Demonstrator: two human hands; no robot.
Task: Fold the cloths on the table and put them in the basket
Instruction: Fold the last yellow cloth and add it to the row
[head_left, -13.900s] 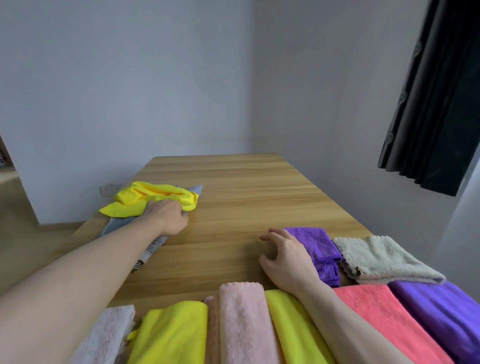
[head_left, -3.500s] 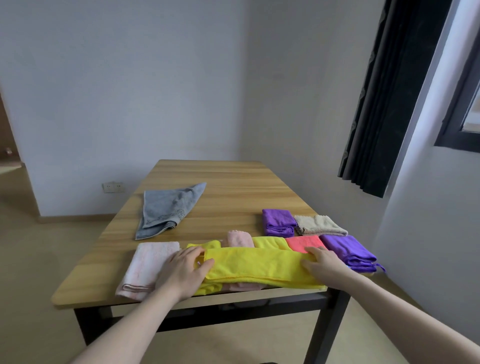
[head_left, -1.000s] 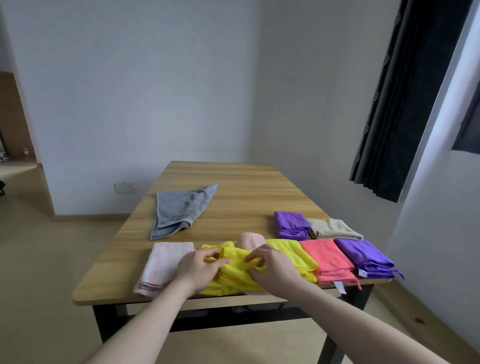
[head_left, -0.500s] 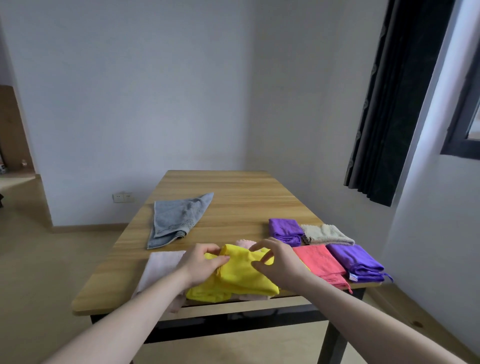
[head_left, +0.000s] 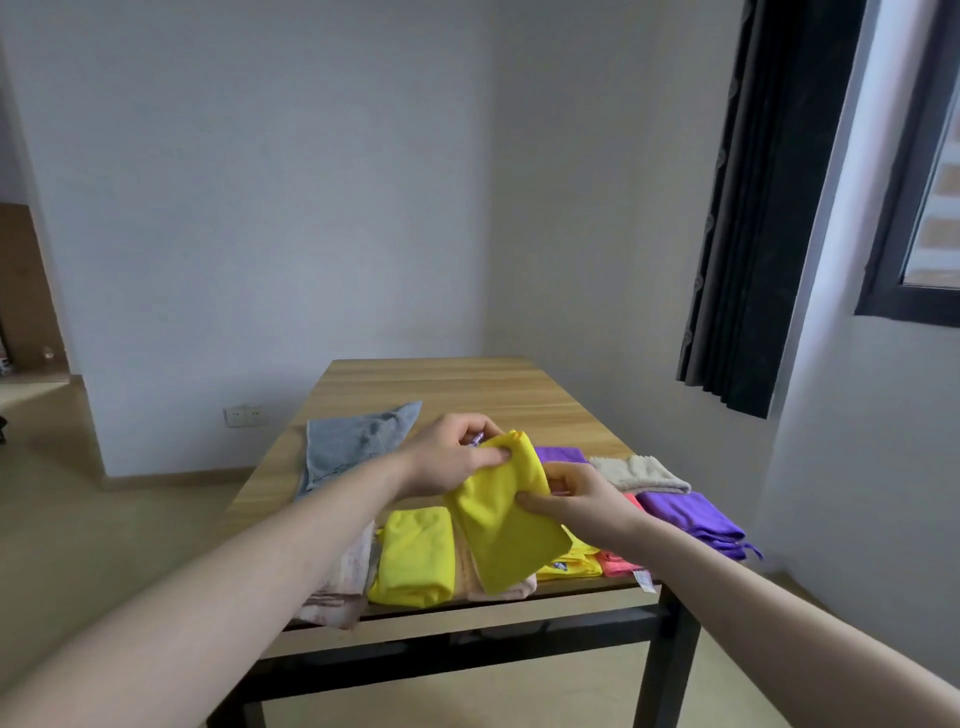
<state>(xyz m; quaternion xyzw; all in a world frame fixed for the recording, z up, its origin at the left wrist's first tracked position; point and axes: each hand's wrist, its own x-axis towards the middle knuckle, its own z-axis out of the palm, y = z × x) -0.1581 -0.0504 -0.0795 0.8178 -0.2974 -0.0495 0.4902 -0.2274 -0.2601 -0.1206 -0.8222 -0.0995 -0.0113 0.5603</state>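
Note:
A folded yellow cloth (head_left: 506, 525) hangs in the air above the near edge of the wooden table (head_left: 467, 395). My left hand (head_left: 452, 460) pinches its top left corner, and my right hand (head_left: 574, 496) grips its right edge. Under it a row of folded cloths lies along the table's front: a pale pink one (head_left: 343, 587), a yellow one (head_left: 415, 556), a pink one (head_left: 501, 590), another yellow one (head_left: 569, 564), a coral one (head_left: 618, 564) and a purple one (head_left: 693, 517). An unfolded grey cloth (head_left: 353, 444) lies further back on the left. No basket is in view.
A beige folded cloth (head_left: 641, 473) and a second purple one (head_left: 561, 453) lie behind the front row on the right. A dark curtain (head_left: 763, 208) hangs beside a window at the right. The table stands in a corner against white walls.
Both hands have lifted the yellow cloth higher off the table and turned it so it hangs down; it was lying flat on the row a few seconds ago.

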